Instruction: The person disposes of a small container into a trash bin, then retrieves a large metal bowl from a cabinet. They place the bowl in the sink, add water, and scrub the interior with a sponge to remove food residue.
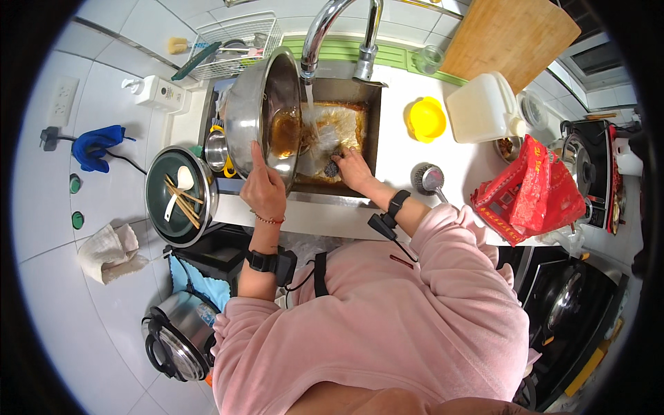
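Observation:
My left hand [263,189] grips the near rim of a large stainless steel bowl [244,114]. The bowl is tipped on its side over the sink [374,145], with brown liquid [285,136] pooled inside. A dark scouring ball [331,168] is under the fingers of my right hand [355,170], low in the sink. Beneath it lies a pale, crumpled-looking surface [348,123] with brown greasy edges; I cannot tell whether it is a tray or the sink's own bottom. Water [310,101] runs from the chrome faucet [321,31] beside the bowl's opening.
Left of the sink, a dark green bowl [155,194] holds chopsticks and a white spoon. On the right counter are a yellow silicone cup [427,120], a handled scrubber [430,179], a white plastic jug [480,109] and a red bag [534,192]. A wooden board [511,41] leans behind.

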The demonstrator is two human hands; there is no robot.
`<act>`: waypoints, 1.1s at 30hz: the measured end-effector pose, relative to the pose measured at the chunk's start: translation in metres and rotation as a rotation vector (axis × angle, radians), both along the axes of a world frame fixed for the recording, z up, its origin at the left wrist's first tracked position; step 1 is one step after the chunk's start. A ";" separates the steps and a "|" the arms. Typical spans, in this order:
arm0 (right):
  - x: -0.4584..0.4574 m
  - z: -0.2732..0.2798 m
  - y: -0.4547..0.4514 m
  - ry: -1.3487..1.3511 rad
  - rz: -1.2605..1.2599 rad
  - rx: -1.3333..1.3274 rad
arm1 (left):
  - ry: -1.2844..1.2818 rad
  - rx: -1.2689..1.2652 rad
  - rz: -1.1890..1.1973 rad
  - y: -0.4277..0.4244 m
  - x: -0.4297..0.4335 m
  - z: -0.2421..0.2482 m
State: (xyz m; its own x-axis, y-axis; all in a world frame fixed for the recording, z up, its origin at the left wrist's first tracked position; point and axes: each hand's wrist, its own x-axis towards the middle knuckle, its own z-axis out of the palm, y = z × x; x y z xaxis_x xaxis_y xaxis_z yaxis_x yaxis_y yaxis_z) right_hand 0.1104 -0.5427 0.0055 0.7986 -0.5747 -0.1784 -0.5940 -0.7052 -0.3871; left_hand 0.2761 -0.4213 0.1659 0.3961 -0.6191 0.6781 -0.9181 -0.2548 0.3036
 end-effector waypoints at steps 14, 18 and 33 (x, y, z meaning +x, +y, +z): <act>-0.008 0.023 -0.002 -0.295 -0.149 0.012 | 0.323 -0.032 0.109 0.005 0.002 -0.032; 0.000 0.023 -0.003 -0.372 -0.094 0.053 | 0.477 -0.155 0.125 0.010 -0.002 -0.057; 0.056 -0.043 -0.040 0.189 0.082 -0.219 | 0.556 -0.175 0.144 0.021 -0.001 -0.085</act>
State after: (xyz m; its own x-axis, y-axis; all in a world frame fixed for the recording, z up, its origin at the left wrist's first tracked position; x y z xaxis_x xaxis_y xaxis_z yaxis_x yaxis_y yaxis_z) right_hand 0.1660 -0.5823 -0.0377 0.8086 -0.5507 -0.2073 -0.5784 -0.8086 -0.1081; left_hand 0.2753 -0.4007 0.0811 0.7925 -0.4304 0.4320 -0.5693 -0.2680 0.7773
